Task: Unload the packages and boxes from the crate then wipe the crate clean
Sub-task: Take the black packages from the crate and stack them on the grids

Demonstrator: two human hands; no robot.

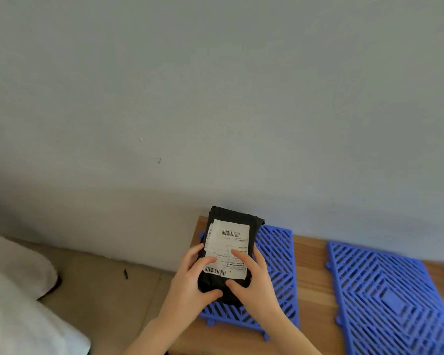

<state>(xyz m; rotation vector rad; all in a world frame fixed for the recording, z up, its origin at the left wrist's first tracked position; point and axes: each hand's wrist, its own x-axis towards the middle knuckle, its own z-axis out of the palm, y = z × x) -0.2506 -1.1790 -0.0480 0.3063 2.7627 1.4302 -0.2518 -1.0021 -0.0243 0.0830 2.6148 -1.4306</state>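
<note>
Package: a black plastic-wrapped package stands lengthwise away from the person, over the left blue grid, at the left end of the table.
Label: a white shipping label with two barcodes covers most of the package's upper face.
Left hand: the left hand grips the package's left edge, with its fingers curled onto the label and its thumb at the near end.
Right hand: the right hand grips the right edge, with its forefinger laid across the label and its thumb on the black wrap near the bottom.
Contact: I cannot tell whether the package rests on the grid or is held just above it.
Left grid: a blue plastic grid lies flat on the table, partly hidden by the package and hands.
Right grid: a second blue grid lies flat to the right, apart from the first.
Table: bare wooden table top shows between the grids.
Surroundings: a grey wall stands behind, a tan floor lies to the left, and white cloth is at the near left.
</note>
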